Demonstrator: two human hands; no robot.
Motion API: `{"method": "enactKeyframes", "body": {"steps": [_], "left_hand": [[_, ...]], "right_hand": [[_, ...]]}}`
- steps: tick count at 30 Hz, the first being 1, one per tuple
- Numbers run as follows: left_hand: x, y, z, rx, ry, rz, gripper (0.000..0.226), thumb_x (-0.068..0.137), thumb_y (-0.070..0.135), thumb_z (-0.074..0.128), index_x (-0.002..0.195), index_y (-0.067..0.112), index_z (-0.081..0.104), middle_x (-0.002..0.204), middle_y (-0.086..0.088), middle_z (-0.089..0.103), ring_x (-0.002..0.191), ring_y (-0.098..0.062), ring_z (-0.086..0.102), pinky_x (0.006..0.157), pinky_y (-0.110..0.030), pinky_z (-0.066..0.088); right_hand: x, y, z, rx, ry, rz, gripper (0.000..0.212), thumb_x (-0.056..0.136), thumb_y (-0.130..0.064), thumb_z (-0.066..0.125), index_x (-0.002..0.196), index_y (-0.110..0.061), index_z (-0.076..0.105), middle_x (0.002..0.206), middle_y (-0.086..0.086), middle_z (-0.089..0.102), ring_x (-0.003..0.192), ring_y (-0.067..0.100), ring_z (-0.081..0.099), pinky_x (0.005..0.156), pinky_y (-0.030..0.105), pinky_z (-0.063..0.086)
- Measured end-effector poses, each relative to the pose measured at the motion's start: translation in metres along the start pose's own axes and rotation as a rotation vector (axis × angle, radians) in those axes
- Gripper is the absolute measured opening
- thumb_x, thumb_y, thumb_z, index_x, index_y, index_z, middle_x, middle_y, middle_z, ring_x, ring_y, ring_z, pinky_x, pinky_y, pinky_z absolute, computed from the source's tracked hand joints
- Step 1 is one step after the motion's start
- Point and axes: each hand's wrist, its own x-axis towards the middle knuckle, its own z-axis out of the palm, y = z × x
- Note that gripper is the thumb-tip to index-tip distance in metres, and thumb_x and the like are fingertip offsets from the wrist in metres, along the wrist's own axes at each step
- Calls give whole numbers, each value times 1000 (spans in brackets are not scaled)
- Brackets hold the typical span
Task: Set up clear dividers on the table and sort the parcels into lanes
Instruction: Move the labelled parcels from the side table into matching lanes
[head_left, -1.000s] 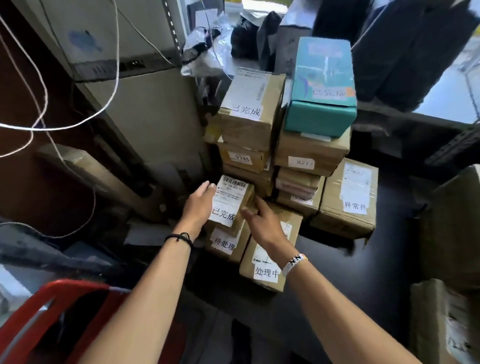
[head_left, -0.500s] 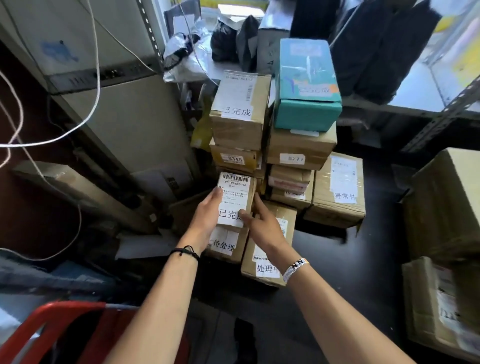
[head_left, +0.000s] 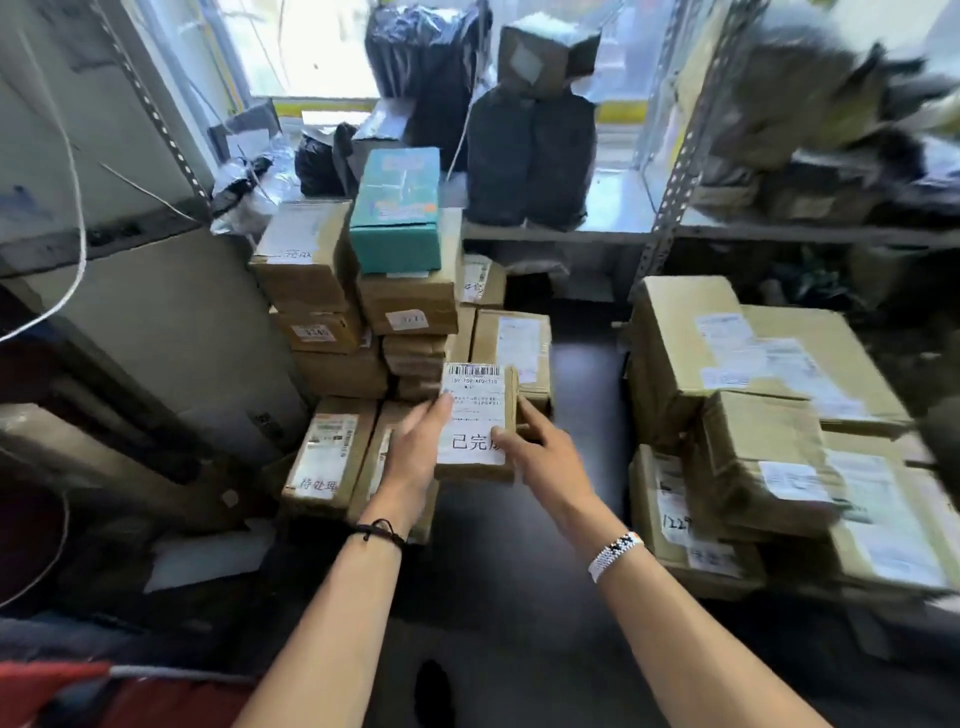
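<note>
A small cardboard parcel with a white barcode label is lifted in front of the parcel stack. My left hand holds its left edge and my right hand grips its right edge, thumb on the label. Behind stands a stack of brown parcels topped by a teal box. Two flat parcels lie at the stack's foot on the dark table. No clear dividers are in view.
A second heap of cardboard parcels fills the right side of the table. Black bagged parcels stand on a shelf behind. A perforated metal shelf post rises at right. A white cable hangs at left; a red frame sits low left.
The labelled parcel has been lifted off the flat parcels and carried to the right in both hands. My view has swung right, bringing the right-hand parcel heap into sight.
</note>
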Motion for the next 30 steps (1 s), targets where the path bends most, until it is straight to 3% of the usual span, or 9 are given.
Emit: {"method": "enactKeyframes", "body": {"steps": [2, 4, 8, 11, 15, 17, 22, 27, 30], "left_hand": [[-18, -3, 37, -31, -46, 36, 26, 104, 28, 61, 120, 11, 73, 108, -11, 80, 100, -30, 78, 89, -42, 61], [-38, -5, 78, -36, -89, 82, 27, 103, 28, 63, 121, 11, 72, 110, -11, 80, 99, -28, 78, 83, -37, 63], [-69, -3, 153, -87, -169, 169, 38, 95, 32, 68, 124, 7, 71, 111, -11, 80, 102, -28, 78, 76, -31, 63], [-86, 6, 203, -38, -260, 201, 55, 88, 41, 69, 130, 5, 66, 113, -13, 79, 104, -31, 77, 85, -38, 64], [-97, 19, 256, 7, -354, 236, 43, 101, 32, 66, 134, 5, 63, 120, -16, 76, 112, -32, 74, 100, -52, 58], [-101, 23, 275, 26, -412, 251, 40, 103, 30, 63, 135, 7, 63, 121, -13, 76, 113, -29, 74, 100, -48, 59], [-90, 30, 309, 98, -525, 278, 39, 98, 36, 66, 131, 16, 68, 122, -3, 77, 118, -20, 71, 108, -54, 52], [-80, 24, 350, 138, -602, 266, 41, 87, 42, 75, 124, 24, 71, 123, 0, 76, 119, -19, 70, 107, -54, 53], [-81, 15, 374, 141, -643, 234, 46, 84, 39, 77, 126, 21, 70, 119, 1, 77, 110, -16, 74, 92, -45, 61]], "right_hand": [[-18, -6, -41, 10, 34, -31, 52, 97, -17, 71, 140, -43, 56, 96, -21, 77, 80, -9, 71, 63, 9, 50], [-36, -13, -85, 24, 70, -61, 52, 97, -15, 71, 137, -44, 55, 90, -22, 77, 76, -8, 71, 60, 10, 51], [-69, -32, -157, 22, 146, -97, 54, 95, -27, 75, 145, -36, 58, 117, -1, 76, 107, 18, 74, 95, 40, 60], [-88, -41, -206, 4, 227, -171, 39, 91, -32, 76, 123, -52, 66, 105, -12, 80, 98, 9, 76, 85, 33, 60], [-101, -57, -256, 6, 328, -209, 66, 81, -40, 75, 145, -36, 59, 111, -12, 78, 90, -1, 74, 68, 15, 53], [-103, -62, -277, 24, 364, -220, 57, 91, -32, 74, 145, -33, 59, 117, -6, 77, 96, 5, 75, 65, 12, 51], [-98, -66, -317, 61, 453, -261, 39, 99, -23, 66, 134, -40, 64, 117, -5, 78, 106, 18, 75, 87, 41, 63], [-97, -61, -346, -56, 572, -275, 62, 94, -32, 68, 148, -52, 48, 126, -15, 71, 112, 11, 71, 95, 45, 61], [-100, -55, -366, -158, 628, -263, 78, 88, -39, 72, 151, -63, 33, 126, -22, 67, 116, 8, 68, 98, 47, 60]]}}
